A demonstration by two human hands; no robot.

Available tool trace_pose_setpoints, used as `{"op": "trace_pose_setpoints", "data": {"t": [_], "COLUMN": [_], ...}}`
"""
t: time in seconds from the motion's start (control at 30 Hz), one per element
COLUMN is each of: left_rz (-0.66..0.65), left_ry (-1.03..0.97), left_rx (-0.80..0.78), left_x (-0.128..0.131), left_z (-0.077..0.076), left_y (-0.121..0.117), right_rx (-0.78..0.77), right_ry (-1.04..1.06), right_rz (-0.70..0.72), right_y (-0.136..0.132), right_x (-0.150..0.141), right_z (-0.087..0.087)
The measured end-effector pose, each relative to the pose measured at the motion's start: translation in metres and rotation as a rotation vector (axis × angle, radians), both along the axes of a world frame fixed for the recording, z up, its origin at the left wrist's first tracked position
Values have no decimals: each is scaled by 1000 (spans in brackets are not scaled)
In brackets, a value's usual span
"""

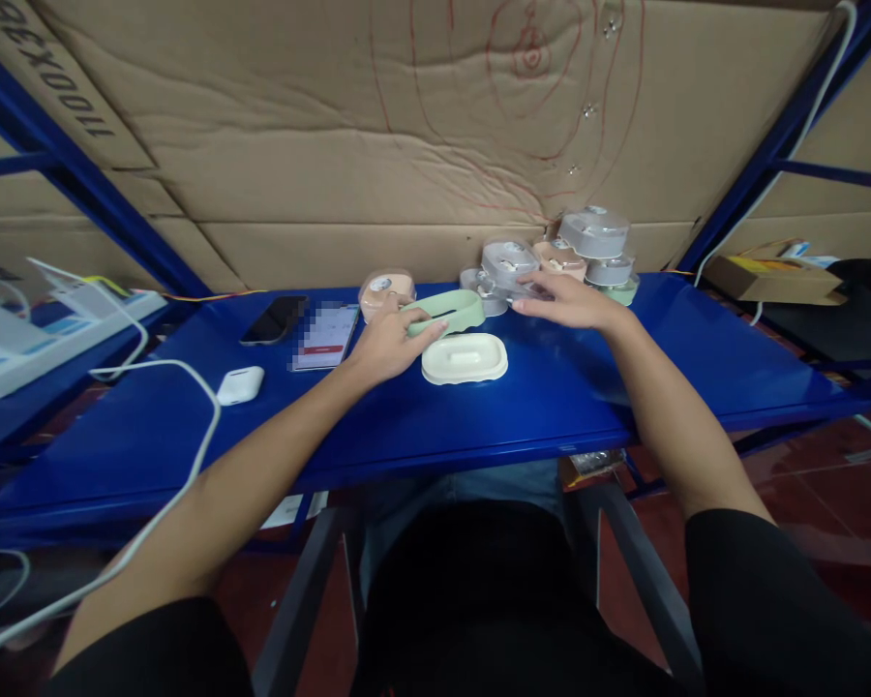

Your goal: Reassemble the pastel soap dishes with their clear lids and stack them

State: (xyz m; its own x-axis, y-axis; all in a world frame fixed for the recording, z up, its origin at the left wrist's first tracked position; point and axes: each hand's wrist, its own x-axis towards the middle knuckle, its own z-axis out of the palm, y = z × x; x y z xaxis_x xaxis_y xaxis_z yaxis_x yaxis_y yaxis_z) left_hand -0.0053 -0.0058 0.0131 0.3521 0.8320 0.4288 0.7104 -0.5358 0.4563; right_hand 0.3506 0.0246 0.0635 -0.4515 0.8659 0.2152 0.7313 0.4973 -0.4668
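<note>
My left hand (386, 341) is closed on a pale green oval frame (446, 312), holding it tilted just above the blue table (552, 397). A cream oval tray (465, 359) lies flat on the table right below and in front of the green frame. My right hand (570, 300) reaches to the back right with fingers stretched flat, touching a clear plastic lid (509, 263) at the edge of a pile of round containers (593, 242).
A peach round container (386, 288) stands behind my left hand. A black phone (274, 319), a second phone with a lit screen (325, 336), a white earbud case (239, 384) and a white cable (181, 382) lie at left. Cardboard (406, 145) walls the back.
</note>
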Motion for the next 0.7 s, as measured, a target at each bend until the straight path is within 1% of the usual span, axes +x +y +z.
{"op": "trace_pose_setpoints", "data": {"t": [0.07,0.17,0.23,0.4,0.53,0.7], "left_rz": [-75,-222,-270,-282,-268,-275], "left_ry": [24,92,129,154,133,136], "left_rx": [-13,-35,-33,-13,-55,-88], "left_x": [1,5,8,14,13,8], "left_z": [2,3,1,-4,-6,-6], "left_y": [-4,-11,-16,-21,-17,-12], "right_rx": [25,71,84,87,73,78], "right_ry": [65,135,151,125,83,68], "right_rz": [12,27,29,17,-1,15], "right_y": [-1,0,2,3,-1,-3], "right_x": [2,2,1,-3,-6,-8], "right_z": [2,0,-3,-7,-5,-5]}}
